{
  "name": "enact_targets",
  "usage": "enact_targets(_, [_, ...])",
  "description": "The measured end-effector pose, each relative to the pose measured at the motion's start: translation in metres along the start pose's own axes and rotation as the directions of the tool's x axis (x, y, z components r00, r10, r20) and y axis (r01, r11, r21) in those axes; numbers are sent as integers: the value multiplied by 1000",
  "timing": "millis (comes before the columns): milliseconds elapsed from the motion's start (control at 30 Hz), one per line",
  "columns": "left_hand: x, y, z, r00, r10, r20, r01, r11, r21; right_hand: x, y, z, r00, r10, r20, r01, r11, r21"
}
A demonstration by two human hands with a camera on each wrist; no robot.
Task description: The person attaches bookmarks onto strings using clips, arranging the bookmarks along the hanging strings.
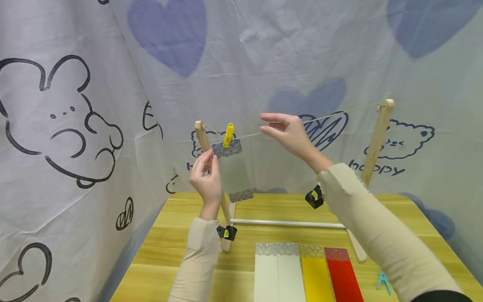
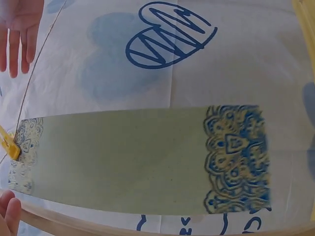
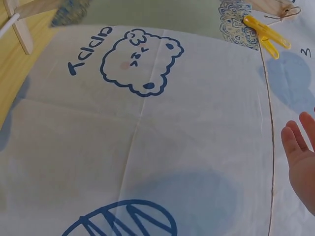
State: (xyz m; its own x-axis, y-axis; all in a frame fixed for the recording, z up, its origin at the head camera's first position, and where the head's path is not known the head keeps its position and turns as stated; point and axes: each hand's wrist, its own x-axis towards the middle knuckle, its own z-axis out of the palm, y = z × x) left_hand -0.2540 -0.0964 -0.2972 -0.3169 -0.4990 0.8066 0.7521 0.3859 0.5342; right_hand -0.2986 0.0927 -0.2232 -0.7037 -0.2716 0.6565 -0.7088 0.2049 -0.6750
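A pale green card (image 1: 235, 172) with patterned blue bands at both ends hangs tilted from a thin string (image 1: 324, 117). One yellow clothespin (image 1: 228, 135) clips its upper band to the string. My left hand (image 1: 206, 178) is raised beside the card's upper left corner, fingers loosely bent; in the left wrist view its fingertips (image 2: 11, 212) show just off that corner. To the right of the clothespin, my right hand (image 1: 288, 132) is up by the string with fingers extended and nothing held. The right wrist view shows it (image 3: 302, 169) apart from the string.
Two wooden posts (image 1: 377, 138) carry the string, joined low down by a white rod (image 1: 286, 223). On the wooden table (image 1: 151, 251) lie white cards (image 1: 277, 272), a yellow card (image 1: 318, 277), a red card (image 1: 344, 277) and a light blue clothespin (image 1: 383, 282). A printed curtain hangs behind.
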Motion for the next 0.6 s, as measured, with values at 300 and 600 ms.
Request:
enact_targets(300, [-8, 3, -7, 998, 40, 49, -39, 999, -15, -19, -1, -17, 995, -80, -59, 85, 992, 95])
enact_targets(600, [-22, 1, -11, 995, 26, 100, -25, 1000, -12, -43, 8, -30, 981, -123, -149, 146, 978, 150])
